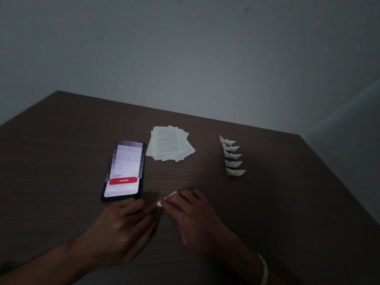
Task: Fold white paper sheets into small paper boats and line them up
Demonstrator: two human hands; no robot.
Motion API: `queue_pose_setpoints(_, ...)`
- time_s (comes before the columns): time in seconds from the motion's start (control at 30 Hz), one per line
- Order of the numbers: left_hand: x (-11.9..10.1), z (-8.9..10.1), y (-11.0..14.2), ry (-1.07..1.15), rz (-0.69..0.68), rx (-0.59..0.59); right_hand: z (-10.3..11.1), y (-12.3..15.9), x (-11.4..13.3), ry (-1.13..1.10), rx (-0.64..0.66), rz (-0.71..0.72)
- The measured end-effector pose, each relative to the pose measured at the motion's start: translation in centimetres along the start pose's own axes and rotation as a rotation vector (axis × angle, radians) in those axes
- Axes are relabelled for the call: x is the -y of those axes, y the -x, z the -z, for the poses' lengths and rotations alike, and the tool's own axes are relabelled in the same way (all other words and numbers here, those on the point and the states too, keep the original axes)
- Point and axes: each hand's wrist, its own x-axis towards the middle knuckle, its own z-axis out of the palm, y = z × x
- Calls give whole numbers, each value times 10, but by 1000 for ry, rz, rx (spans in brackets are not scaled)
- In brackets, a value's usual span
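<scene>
A small piece of folded white paper [167,198] lies on the table between my hands, partly covered by fingers. My left hand [122,229] pinches at its left end with curled fingers. From the right, my right hand [193,218] presses its fingers onto the paper, hiding much of it. Just beyond my left hand lies a phone [124,171] with its screen lit and a red bar across it. Several small paper boats [233,156] stand in a column farther off to the right.
A loose stack of printed paper sheets [168,144] lies toward the back of the dark wooden table [52,142]. Behind the table rises a grey wall [189,43]. A pale bracelet [259,279] circles my right wrist.
</scene>
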Motion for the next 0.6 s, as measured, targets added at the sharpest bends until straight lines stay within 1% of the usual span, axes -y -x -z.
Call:
queue_pose_setpoints(0.23,-1,2,-1,19,-10,12,-2,1,0,7,-9,-1)
queue_pose_setpoints(0.6,-2,1,-1,3,-5,-24,0,2,3,11,-17,-23)
